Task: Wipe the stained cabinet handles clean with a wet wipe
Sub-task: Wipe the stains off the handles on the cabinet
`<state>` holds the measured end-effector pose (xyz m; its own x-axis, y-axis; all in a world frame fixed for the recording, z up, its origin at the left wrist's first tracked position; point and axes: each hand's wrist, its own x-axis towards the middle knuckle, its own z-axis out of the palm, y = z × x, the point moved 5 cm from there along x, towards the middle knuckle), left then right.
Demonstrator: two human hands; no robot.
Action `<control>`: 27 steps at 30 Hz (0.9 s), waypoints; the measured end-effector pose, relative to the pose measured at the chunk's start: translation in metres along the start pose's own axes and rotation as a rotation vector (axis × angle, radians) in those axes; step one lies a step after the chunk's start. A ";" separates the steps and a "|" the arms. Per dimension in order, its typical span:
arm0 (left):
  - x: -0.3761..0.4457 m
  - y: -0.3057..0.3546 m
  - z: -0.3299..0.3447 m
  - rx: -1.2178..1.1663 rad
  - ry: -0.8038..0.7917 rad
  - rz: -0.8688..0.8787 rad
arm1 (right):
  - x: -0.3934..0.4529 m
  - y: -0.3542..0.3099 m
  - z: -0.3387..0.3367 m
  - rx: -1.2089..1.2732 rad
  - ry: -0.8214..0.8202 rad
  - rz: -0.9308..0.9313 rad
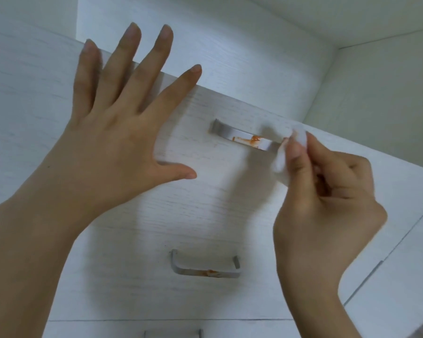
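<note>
From the head camera, looking down the front of a white wood-grain drawer cabinet [205, 215], the left hand [122, 132] lies flat with its fingers straight and spread, holding nothing, pressed against the top drawer front with the fingertips reaching past its upper edge. The right hand [327, 191] pinches a folded white wet wipe [282, 162] between thumb and curled fingers, and the wipe touches the right end of the upper metal handle [239, 139]. That handle carries an orange-red stain [252, 140] along its middle, not covered by the wipe. Below it, on the next drawer, a second metal handle [205, 269] shows a smaller orange smear [211, 272] on its bar. At the bottom edge, the top of a third handle [172, 334] is just visible.
</note>
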<state>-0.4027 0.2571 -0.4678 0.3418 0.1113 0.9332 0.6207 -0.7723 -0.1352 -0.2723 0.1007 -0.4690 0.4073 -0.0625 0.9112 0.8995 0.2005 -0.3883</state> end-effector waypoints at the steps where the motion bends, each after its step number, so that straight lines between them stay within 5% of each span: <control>1: 0.000 -0.001 -0.001 -0.002 -0.004 0.001 | -0.001 -0.001 0.003 -0.009 -0.023 -0.013; 6: -0.001 0.000 -0.001 0.000 -0.026 0.000 | -0.007 -0.012 0.021 -0.079 -0.129 -0.151; 27: -0.007 0.003 -0.002 -0.019 -0.077 -0.022 | -0.007 -0.019 0.025 -0.091 -0.138 -0.119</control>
<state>-0.4048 0.2525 -0.4736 0.3814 0.1757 0.9075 0.6157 -0.7806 -0.1077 -0.2959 0.1217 -0.4650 0.2776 0.0550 0.9591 0.9531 0.1097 -0.2821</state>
